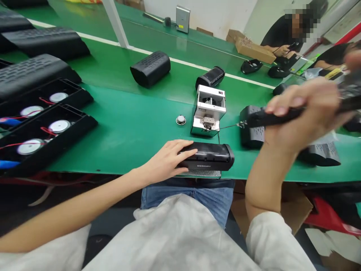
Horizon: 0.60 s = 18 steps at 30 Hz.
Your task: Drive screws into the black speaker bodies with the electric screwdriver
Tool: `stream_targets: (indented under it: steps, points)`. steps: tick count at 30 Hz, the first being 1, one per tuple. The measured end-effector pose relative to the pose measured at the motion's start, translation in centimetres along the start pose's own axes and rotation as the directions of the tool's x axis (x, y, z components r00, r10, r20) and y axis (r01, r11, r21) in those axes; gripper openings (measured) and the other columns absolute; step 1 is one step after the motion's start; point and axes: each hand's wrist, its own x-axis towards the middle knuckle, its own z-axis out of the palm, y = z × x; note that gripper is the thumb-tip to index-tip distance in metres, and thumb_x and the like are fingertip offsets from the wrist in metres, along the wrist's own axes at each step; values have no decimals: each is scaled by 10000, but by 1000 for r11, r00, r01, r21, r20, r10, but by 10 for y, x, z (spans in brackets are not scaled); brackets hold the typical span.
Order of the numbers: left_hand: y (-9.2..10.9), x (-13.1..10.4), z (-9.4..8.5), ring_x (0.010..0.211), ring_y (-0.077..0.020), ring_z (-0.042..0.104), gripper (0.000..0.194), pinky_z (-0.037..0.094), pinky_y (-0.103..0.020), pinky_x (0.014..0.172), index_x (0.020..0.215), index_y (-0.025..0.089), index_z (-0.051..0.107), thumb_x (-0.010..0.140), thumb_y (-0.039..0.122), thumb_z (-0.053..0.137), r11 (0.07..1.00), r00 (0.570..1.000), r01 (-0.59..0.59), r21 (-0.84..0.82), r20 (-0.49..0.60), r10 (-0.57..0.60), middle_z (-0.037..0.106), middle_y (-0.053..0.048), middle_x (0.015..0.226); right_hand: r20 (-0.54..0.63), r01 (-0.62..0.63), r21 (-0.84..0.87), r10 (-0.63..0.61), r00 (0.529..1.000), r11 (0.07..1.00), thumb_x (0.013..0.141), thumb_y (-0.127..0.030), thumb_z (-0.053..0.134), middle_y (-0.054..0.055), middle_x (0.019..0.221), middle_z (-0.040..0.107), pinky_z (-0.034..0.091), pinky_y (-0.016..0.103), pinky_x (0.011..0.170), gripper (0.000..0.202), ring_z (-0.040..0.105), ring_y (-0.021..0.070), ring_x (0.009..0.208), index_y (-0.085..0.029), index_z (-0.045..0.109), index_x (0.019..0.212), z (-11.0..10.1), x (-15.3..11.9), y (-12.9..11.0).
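A black casing marked MERKURY point(208, 156) lies near the table's front edge. My left hand point(170, 160) rests on its left end, fingers spread. Raised at the right, my right hand point(307, 107) is wrapped round a black power screwdriver point(278, 116), whose thin bit points left toward a white screw feeder point(209, 109). Motion blurs the hand and the tool's rear. The bit tip appears beside the feeder's lower right; whether they touch I cannot tell. A small round speaker part point(181, 120) sits left of the feeder.
Open black housings point(59, 131) with round speakers and red wires lie at left, below several perforated covers point(45, 39). Other black casings point(150, 69) stand behind the feeder and at right point(252, 131). Two people sit across the green table point(126, 113) at upper right.
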Motion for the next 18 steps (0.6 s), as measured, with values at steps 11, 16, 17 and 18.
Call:
stream_targets:
  steps: [11,16,17,18]
  points:
    - [-17,-36,42,1613,-450,626,1415,533,-674,1347,1894,352,29,909,486,1035,783,959,228,-578,-9,-285,491,-246,1794,244,-39,-267,107,964,963,1016,-551,804,-101,711,498,465,386,521,373,460,158,513,-364,501,1127,56,-15,74]
    - [-17,-35,40,1690,-470,541,1301,480,-710,1387,1851,361,187,889,499,1051,768,953,243,-593,-3,-304,460,-231,1839,240,-65,-303,143,960,951,970,-554,810,-114,722,517,399,380,466,393,441,142,477,-363,497,1113,61,-11,92]
    - [-16,-34,39,1689,-469,539,1285,483,-708,1386,1843,364,211,883,507,1054,765,951,247,-595,-2,-309,456,-226,1841,232,-77,-308,153,961,948,962,-562,814,-117,720,515,393,381,467,406,434,142,473,-362,496,1116,61,-11,94]
    - [-16,-33,38,1686,-470,540,1275,489,-706,1382,1836,365,231,877,516,1058,763,950,249,-596,-2,-311,453,-223,1840,217,-87,-311,160,963,946,958,-577,818,-119,717,510,386,382,471,420,424,142,472,-360,496,1118,61,-11,96]
